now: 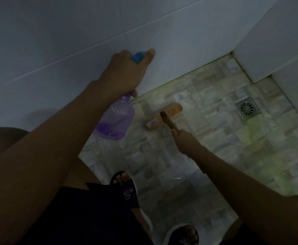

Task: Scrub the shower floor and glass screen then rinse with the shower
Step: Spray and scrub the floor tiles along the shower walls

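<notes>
- Left hand (127,71) grips a purple spray bottle (115,119) by its neck.
- Right hand (183,138) holds the wooden scrub brush (164,115), whose head rests on the tiled floor (215,138), left of the drain (248,110).

left hand (127,73) up high, curled round the spray bottle (114,119); right hand (185,140) lower, arm stretched out, gripping the brush handle (168,122)

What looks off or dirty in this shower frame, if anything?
Greenish staining on the mottled beige floor tiles, strongest near the square metal drain and along the wall joint; looks like grime. Nothing spilled or broken.
</notes>
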Demonstrator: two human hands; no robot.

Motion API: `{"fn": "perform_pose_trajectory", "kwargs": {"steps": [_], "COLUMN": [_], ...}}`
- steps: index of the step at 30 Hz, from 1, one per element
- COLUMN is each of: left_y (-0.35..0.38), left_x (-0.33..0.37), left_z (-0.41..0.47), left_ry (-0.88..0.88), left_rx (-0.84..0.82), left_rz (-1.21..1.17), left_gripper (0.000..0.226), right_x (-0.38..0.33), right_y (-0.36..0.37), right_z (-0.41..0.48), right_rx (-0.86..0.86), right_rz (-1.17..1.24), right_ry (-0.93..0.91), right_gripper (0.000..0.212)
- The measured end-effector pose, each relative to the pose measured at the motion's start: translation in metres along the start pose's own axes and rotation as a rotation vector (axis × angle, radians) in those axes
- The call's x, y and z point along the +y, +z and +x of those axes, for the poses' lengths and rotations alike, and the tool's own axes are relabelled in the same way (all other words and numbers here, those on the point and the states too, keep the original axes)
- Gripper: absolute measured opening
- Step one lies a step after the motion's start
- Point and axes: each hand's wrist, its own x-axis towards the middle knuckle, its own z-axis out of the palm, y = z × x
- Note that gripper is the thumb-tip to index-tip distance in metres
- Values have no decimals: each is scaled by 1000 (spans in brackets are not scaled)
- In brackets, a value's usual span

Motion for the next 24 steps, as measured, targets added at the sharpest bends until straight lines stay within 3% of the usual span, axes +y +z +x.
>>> {"fn": "perform_pose_trajectory", "kwargs": {"steps": [3,7,11,15,18,24], "left_y": [6,21,36,66,86,145], "left_x": [3,9,10,20,26,48], "left_z": [4,8,14,21,27,26], "left_ry": [22,68,85,137,152,194], "left_rx": [-4,-57,-96,-156,-204,-333], "left_rz": [37,137,146,166,191,256], "left_gripper": [70,74,86,80,79,72], "right_x": [41,52,22,29,55,121], "right_y": [-12,-57,-55,1,17,-2], "right_z": [-23,2,25,-8,-43,-98], "right_rx": [27,150,187,115,121,242], "right_rz": [50,273,449,330,319,607], "right_ry": [78,362,332,248,288,654], "right_gripper": [55,59,55,52,63,59]}}
